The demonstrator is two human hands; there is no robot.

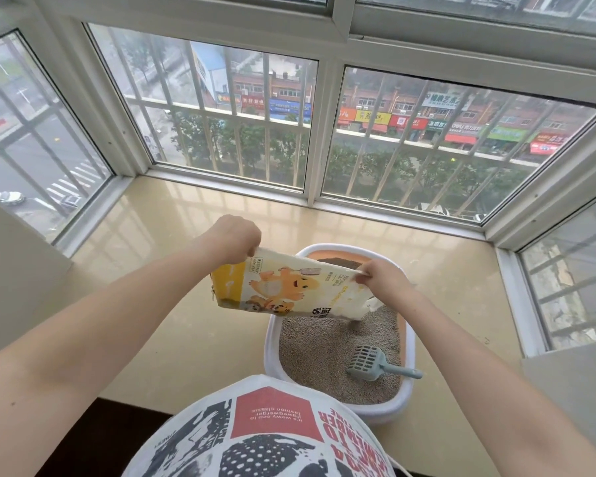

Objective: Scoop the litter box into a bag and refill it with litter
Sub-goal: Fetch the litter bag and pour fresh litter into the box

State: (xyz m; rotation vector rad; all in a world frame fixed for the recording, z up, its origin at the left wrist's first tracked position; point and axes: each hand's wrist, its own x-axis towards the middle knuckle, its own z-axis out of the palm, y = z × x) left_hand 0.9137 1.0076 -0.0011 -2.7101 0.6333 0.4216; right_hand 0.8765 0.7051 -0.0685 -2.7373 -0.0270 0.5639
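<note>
Low in the frame's centre right, a slotted grey-blue plastic scoop (372, 362) lay on grey granules filling the white-rimmed oval litter box (406, 394), which was set on the beige polished sill (186, 339). Above it, at mid-frame, a yellow-and-white soft plastic litter bag printed with cartoon bears (283, 287) was held tilted, mouth down over the box. Its upper corner was gripped by the left hand (231, 239); its far edge was pinched by the right hand (381, 275). The bag was judged limp, its contents shifting, best held at both ends.
</note>
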